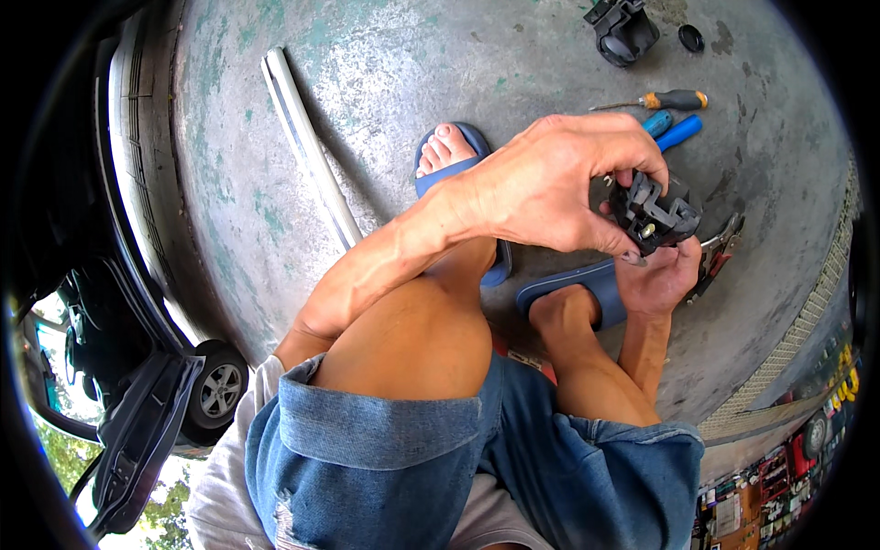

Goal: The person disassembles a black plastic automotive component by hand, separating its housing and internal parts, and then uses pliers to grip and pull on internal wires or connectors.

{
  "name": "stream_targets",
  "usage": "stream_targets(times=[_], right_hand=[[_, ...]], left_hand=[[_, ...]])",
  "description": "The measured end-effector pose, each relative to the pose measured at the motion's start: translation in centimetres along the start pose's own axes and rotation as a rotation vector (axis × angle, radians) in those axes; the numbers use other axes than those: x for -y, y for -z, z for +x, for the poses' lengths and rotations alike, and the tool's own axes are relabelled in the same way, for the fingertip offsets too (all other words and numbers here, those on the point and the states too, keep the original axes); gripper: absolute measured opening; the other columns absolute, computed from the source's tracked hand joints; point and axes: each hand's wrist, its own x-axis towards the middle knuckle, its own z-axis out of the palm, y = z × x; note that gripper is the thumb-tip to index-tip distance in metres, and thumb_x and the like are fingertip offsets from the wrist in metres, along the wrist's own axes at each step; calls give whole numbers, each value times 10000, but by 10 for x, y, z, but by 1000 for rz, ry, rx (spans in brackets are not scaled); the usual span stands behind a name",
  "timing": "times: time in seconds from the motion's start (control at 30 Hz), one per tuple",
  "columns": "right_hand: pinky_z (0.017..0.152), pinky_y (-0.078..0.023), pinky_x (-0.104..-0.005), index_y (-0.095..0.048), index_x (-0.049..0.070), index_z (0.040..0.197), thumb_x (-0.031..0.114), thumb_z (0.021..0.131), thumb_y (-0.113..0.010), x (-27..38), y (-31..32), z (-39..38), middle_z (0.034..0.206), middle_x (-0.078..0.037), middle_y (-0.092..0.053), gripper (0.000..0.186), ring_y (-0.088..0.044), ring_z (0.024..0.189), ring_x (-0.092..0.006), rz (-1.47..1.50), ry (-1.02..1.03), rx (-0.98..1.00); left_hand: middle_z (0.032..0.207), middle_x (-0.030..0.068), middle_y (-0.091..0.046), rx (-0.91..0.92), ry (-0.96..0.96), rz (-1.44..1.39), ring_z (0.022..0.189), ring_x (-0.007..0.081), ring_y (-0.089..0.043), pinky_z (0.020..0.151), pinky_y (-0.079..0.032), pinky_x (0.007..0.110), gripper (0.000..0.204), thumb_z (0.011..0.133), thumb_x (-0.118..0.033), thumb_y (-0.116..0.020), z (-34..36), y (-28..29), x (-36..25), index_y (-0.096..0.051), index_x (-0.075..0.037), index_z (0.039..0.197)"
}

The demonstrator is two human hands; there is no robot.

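Note:
A black moulded plastic car part (662, 218) with clips and a small brass-coloured screw is held between my hands, above the floor at the right. My left hand (570, 181) reaches across my knee and grips it from the left and above, thumb below and fingers on top. From beneath, my right hand (656, 279) supports it, its fingers partly hidden behind the part. Just beyond my left fingers lie a teal handle (656, 123) and a blue handle (680, 133). Farther off is a screwdriver (676, 99) with an orange and black handle.
A similar black housing (626, 38) and a round black cap (691, 38) lie at the far right. Beside my right hand is a partly hidden metal tool (717, 255). A long pale bar (307, 137) lies left of my sandals (591, 286). A car wheel (218, 390) stands at left.

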Motion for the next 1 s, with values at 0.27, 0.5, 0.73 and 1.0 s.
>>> stream_targets(times=[0.27, 0.5, 0.73, 1.0], right_hand=[[1024, -472, -543, -504, -12, 1337, 351, 950, -413, 1, 3, -1, 1313, -199, -582, 537, -591, 1171, -394, 12, -7, 1], [1024, -469, -550, -499, -15, 1341, 342, 955, -407, 0, 10, -2, 1317, -201, -578, 534, -591, 1170, -393, 17, -16, 32], [1044, -438, -524, -497, -13, 1357, 347, 953, -423, -1, 22, -3, 1315, -189, -585, 546, -579, 1183, -381, 15, 8, -12], [985, -466, -487, -527, -17, 1335, 415, 951, -412, 1, -2, -8, 1224, -169, -642, 589, -603, 1122, -369, -11, -60, -83]], left_hand=[[1120, 78, -677, 12, 2, -2, 1032, 243, -642, 900, -520, 346, 520, 569, -105, -916, 0, 0, -2, -686, -49, 1032], [1089, 76, -677, 18, -4, 15, 1009, 243, -653, 897, -519, 341, 535, 567, -121, -923, 0, 1, -1, -682, -53, 1040], [1063, 65, -673, 10, 10, 8, 985, 225, -652, 876, -511, 326, 534, 578, -137, -930, -1, 2, 1, -687, -60, 1047], [1004, 14, -675, -43, 226, -147, 993, 105, -608, 907, -478, 283, 586, 604, -160, -958, -3, 3, 4, -670, -50, 1102]])
